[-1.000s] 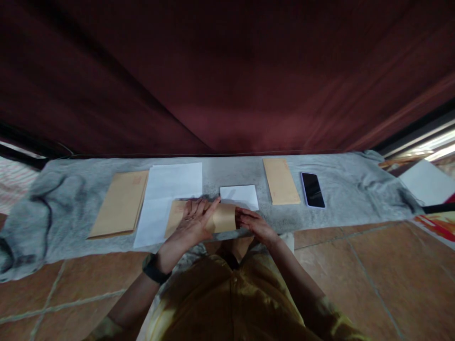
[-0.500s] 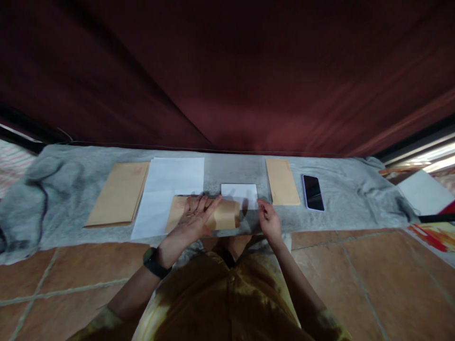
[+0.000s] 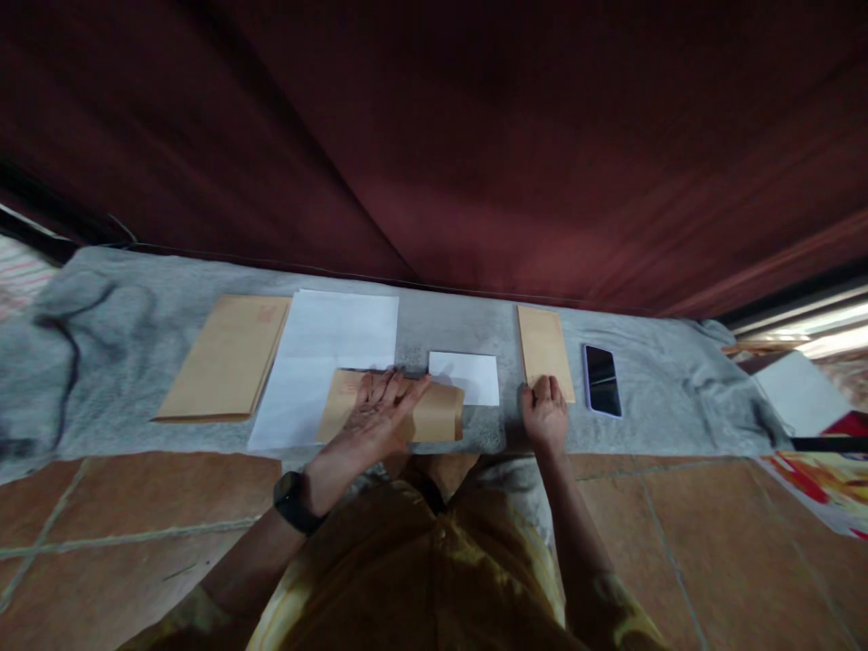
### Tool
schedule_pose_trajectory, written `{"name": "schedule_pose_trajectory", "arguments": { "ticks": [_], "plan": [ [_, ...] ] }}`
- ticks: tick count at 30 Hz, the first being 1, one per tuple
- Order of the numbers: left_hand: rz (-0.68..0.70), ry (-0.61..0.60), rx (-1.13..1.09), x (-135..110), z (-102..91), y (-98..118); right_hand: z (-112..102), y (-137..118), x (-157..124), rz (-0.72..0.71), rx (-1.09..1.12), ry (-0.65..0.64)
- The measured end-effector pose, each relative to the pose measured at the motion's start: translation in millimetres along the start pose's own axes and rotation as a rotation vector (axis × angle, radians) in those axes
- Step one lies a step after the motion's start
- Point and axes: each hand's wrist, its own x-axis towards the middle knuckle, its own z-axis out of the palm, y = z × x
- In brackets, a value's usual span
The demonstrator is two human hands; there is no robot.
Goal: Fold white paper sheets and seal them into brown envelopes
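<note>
"Brown env. (image 3: 442, 416), head cam: where?"
"Near front edge of grey cloth (image 3: 665, 398), partly over white paper (image 3: 339, 325); my L hand (image 3: 376, 416) flat on env., fingers spread."
"R hand (image 3: 546, 411)?"
"Curled at 1 more env. (image 3: 542, 339) near phone (image 3: 602, 380); can't tell if I'm pinching. Risk, I reckon: sideways L drag could crease the 1st."

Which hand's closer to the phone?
Right. The right hand is at the rightmost envelope, left of the phone; the left hand is farther left, on the middle envelope.
</note>
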Motion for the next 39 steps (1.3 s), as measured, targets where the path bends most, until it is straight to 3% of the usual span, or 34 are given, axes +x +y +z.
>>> {"name": "schedule_pose_trajectory", "arguments": {
  "ticks": [7, 14, 19, 23, 26, 31, 39],
  "plan": [
    [0.019, 0.006, -0.016, -0.4, 2.6, -1.8, -3.1, 2.5, 3.2, -0.008, -0.054, -0.055],
    [-0.021, -0.032, -0.032, -3.0, -6.5, 1.4, 5.9, 1.5, -6.2, -0.018, -0.057, -0.005],
    [-0.02, 0.017, -0.026, -5.5, -9.6, -1.6, 2.1, 1.3, -7.5, -0.092, 0.055, 0.051],
    [-0.035, 0.064, -0.027, -3.4, -8.2, -7.2, 0.8, -14.1, -9.2, -0.137, 0.251, 0.068],
    [-0.05, 0.077, -0.04, -1.3, -8.9, -10.3, 4.6, -35.0, -10.4, -0.1, 0.296, 0.004],
    [-0.085, 0.094, -0.044, -1.8, -10.6, -14.3, 6.6, -64.2, -4.8, 0.022, 0.173, -0.13],
    [-0.086, 0.133, -0.029, -2.9, -7.7, -17.2, -1.7, -79.0, 6.7, 0.151, 0.143, -0.34]
  ]
}}
